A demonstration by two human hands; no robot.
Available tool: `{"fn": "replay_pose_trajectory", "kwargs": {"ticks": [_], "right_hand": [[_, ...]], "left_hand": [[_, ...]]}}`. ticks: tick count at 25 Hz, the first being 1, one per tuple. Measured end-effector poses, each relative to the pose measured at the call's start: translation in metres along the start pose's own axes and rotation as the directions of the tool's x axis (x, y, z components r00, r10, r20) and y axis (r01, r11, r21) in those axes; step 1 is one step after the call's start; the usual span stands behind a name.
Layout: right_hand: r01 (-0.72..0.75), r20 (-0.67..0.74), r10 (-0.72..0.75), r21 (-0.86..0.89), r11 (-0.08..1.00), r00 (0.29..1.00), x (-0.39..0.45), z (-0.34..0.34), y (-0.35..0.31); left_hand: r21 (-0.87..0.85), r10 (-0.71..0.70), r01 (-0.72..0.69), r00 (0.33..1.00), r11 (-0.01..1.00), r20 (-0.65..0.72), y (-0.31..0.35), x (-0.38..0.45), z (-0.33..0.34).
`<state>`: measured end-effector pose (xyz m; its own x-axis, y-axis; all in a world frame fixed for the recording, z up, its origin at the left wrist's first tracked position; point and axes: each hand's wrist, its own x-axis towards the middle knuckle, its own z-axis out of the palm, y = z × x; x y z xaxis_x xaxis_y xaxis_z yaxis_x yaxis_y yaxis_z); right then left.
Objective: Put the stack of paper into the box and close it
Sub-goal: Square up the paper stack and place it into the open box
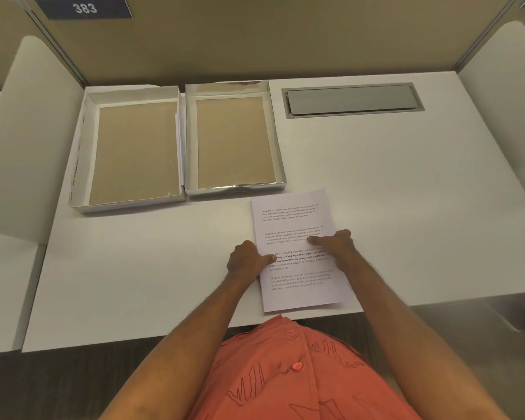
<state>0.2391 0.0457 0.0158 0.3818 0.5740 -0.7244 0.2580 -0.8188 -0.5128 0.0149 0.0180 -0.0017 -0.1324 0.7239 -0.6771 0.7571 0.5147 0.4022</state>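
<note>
Both hands grip the stack of paper (297, 253) lying on the surface (406, 192) near me — left hand (247, 259) pinching its left edge, right hand (337, 242) its right. Best I square the sheets, lift them level, then lower them into an open box tray (234, 140) — corners aligned.

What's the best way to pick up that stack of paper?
By its two long side edges, one hand from each side. The stack of paper lies flat on the desk, and the left hand and right hand already rest there.
</note>
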Motion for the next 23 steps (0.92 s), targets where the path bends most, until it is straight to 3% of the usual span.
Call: {"fn": "replay_pose_trajectory", "kwargs": {"ticks": [4,8,12,15,20,23], "right_hand": [[0.006,0.073,-0.004,-0.018,1.000,0.997,0.003,-0.003,0.001],[0.024,-0.010,-0.025,-0.154,0.988,1.000,-0.004,-0.002,0.001],[0.021,0.156,-0.048,0.168,0.985,0.987,0.002,-0.009,-0.004],[-0.025,0.205,-0.024,0.231,0.973,0.978,0.003,-0.018,-0.001],[0.083,0.220,-0.126,0.195,0.977,0.967,0.002,-0.013,0.010],[0.241,0.165,-0.247,0.054,0.969,0.955,-0.003,-0.010,0.008]], "left_hand": [[-0.004,-0.004,0.004,1.000,1.000,0.004,0.000,0.000,-0.001],[0.020,0.005,-0.005,1.000,1.000,-0.003,0.001,0.000,0.000],[0.016,0.009,-0.009,1.000,1.000,-0.004,0.000,0.000,-0.001],[0.012,0.009,-0.009,1.000,1.000,-0.010,0.000,-0.001,-0.001],[-0.003,0.018,-0.018,1.000,1.000,-0.002,-0.001,0.000,-0.001],[-0.005,0.026,-0.026,1.000,1.000,-0.002,-0.002,-0.001,-0.001]]}}
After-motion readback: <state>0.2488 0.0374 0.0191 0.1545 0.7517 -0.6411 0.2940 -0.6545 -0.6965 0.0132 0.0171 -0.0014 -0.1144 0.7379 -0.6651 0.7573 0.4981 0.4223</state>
